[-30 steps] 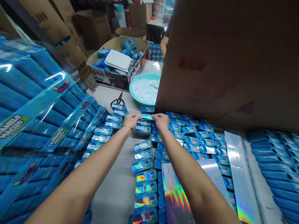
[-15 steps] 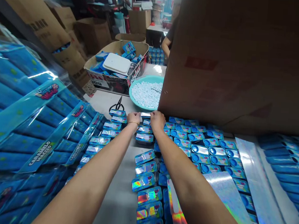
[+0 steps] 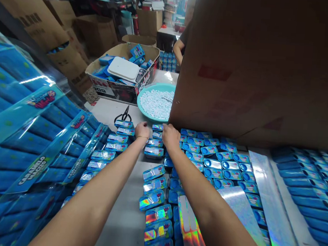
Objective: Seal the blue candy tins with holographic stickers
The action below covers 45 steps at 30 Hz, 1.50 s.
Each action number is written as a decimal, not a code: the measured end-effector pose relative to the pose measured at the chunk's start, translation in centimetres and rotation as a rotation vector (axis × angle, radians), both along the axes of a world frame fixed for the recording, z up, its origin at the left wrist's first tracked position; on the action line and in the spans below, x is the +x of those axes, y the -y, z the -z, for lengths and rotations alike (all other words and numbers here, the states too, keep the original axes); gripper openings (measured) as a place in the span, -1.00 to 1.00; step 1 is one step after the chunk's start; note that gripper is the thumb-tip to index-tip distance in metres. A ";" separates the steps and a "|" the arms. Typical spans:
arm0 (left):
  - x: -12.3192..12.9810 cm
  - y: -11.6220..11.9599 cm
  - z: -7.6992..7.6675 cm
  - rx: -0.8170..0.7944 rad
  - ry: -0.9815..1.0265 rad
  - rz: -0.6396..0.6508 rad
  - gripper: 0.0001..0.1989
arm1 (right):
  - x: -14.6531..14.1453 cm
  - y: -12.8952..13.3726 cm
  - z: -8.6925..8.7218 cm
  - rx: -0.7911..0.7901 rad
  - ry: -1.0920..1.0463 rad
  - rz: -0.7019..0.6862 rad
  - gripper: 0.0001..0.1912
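Small blue candy tins with shiny silver stickers stand in rows on the table, and one tin [image 3: 157, 127] lies at the far end between my hands. My right hand [image 3: 171, 135] has its curled fingers at the right end of that tin, thumb on its edge. Just left of it, with a narrow gap, my left hand [image 3: 142, 131] is closed, its fingertips turned away; what it holds, if anything, is hidden. Under my right forearm lies a sheet of silver stickers [image 3: 189, 218]. Black scissors [image 3: 123, 114] rest beyond the left row.
A turquoise basin [image 3: 139, 107] holds white candies. Behind it stands an open carton [image 3: 114, 88] of blue packs. A large cardboard box [image 3: 254, 69] blocks the right side. Wrapped blue display packs [image 3: 34, 129] are stacked on the left. Another person's arm [image 3: 178, 51] shows behind the box.
My left hand has drawn slightly left, away from the far tin, where both hands met its top before. My right hand stays at the tin. The view has shifted a little.
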State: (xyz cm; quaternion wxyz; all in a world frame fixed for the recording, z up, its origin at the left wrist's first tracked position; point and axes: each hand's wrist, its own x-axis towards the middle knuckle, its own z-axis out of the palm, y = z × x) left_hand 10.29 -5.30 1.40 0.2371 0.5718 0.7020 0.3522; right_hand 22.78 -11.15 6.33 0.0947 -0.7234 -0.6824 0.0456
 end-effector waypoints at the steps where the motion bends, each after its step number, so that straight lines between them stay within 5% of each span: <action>1: 0.3 0.7 -0.6 0.073 -0.090 0.085 -0.66 | 0.1 0.4 -0.1 0.022 0.024 -0.034 -0.63; 4: 1.6 2.9 -1.8 0.224 -0.414 0.395 -0.57 | 0.9 1.1 -0.7 0.029 0.063 -0.107 -0.67; 6: 2.6 4.2 -1.9 0.227 -0.560 0.475 -0.52 | 1.9 1.9 -1.1 0.051 0.024 -0.114 -0.69; 15: 3.8 6.0 -1.4 0.139 -0.693 0.548 -0.50 | 7.1 10.9 -0.2 0.261 -0.286 -0.051 -0.66; 25: -0.7 5.4 -1.7 0.150 -0.745 0.581 -0.53 | 5.4 18.3 -1.8 0.114 -0.271 -0.242 -0.71; 30: -3.2 5.5 -3.4 0.118 -0.804 0.547 -0.53 | 4.4 22.0 -1.6 0.047 -0.216 -0.308 -0.65; 33: -2.0 9.6 -4.7 0.158 -0.754 0.568 -0.49 | 3.9 23.0 -1.4 0.018 -0.189 -0.380 -0.45; 40: 1.5 26.0 -3.9 0.071 -0.738 0.749 -0.26 | 4.8 27.8 -1.5 -0.031 -0.128 -0.314 -0.30; 45: 0.9 27.4 -3.3 0.001 -0.780 0.758 -0.32 | 2.1 32.4 0.1 -0.133 -0.109 -0.505 -0.13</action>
